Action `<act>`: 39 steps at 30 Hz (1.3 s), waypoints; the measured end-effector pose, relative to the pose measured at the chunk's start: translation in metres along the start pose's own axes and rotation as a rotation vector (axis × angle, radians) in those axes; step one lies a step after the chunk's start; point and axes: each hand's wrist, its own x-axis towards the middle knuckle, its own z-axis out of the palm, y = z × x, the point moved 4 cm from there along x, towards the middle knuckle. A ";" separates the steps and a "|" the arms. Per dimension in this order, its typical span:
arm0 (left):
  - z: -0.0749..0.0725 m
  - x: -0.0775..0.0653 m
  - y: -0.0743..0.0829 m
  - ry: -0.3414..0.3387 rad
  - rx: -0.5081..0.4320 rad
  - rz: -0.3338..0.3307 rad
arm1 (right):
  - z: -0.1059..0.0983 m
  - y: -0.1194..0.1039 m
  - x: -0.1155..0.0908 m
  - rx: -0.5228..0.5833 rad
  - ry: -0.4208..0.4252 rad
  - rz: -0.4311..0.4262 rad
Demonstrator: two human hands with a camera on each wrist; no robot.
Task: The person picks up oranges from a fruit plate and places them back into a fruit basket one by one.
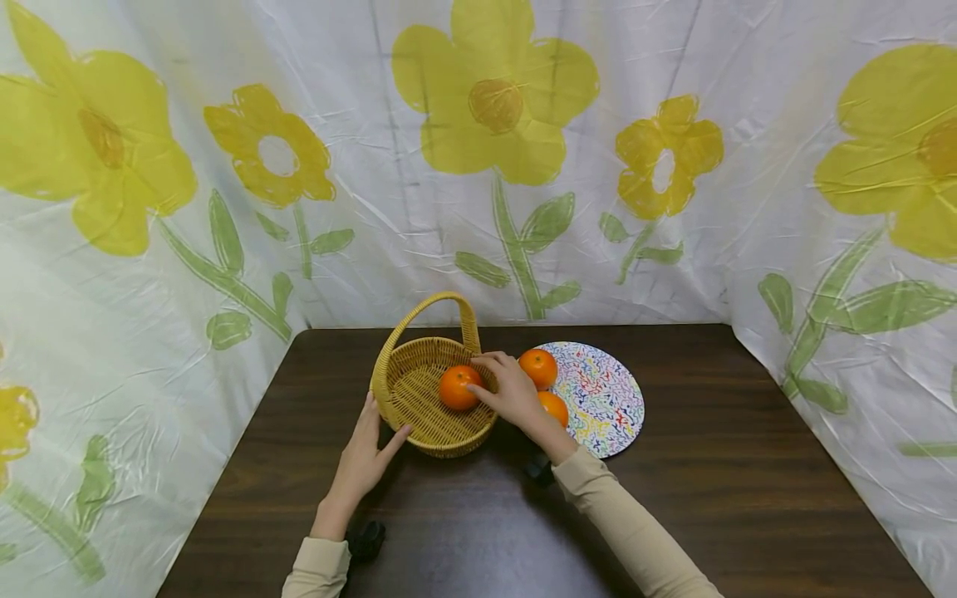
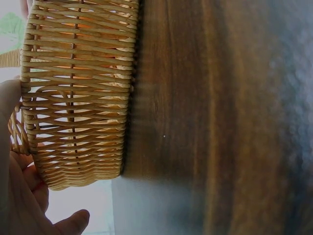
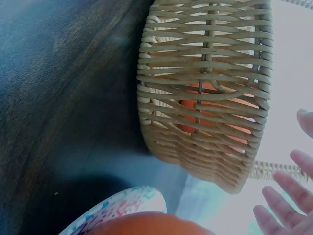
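Observation:
A yellow wicker basket [image 1: 419, 399] with a tall arched handle stands on the table. My left hand [image 1: 361, 457] rests against its outer left side, thumb toward the front; the left wrist view shows the hand [image 2: 24, 196] beside the rim, little finger apart from the weave. One orange [image 1: 458, 388] lies inside the basket, and its colour shows through the weave in the right wrist view. Over the basket's right rim, my right hand [image 1: 516, 397] is close to that orange. From the right wrist, its spread fingers [image 3: 281, 208] appear above the rim with nothing held.
Right of the basket lies a round plate [image 1: 598, 390] with a multicoloured pattern. Two oranges are at its left side, one behind [image 1: 538, 368] and one in front [image 1: 554, 408], partly covered by my right hand. A flowered curtain [image 1: 359, 249] hangs behind the dark wooden table [image 1: 710, 465].

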 end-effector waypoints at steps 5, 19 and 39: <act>0.000 0.000 0.000 -0.001 0.003 -0.003 | -0.006 0.000 -0.004 0.026 0.005 0.015; 0.001 0.000 0.001 0.010 -0.010 0.016 | -0.017 0.004 -0.014 0.062 0.049 0.014; 0.001 0.000 0.000 0.008 -0.024 0.006 | -0.027 0.017 -0.032 0.074 0.065 0.040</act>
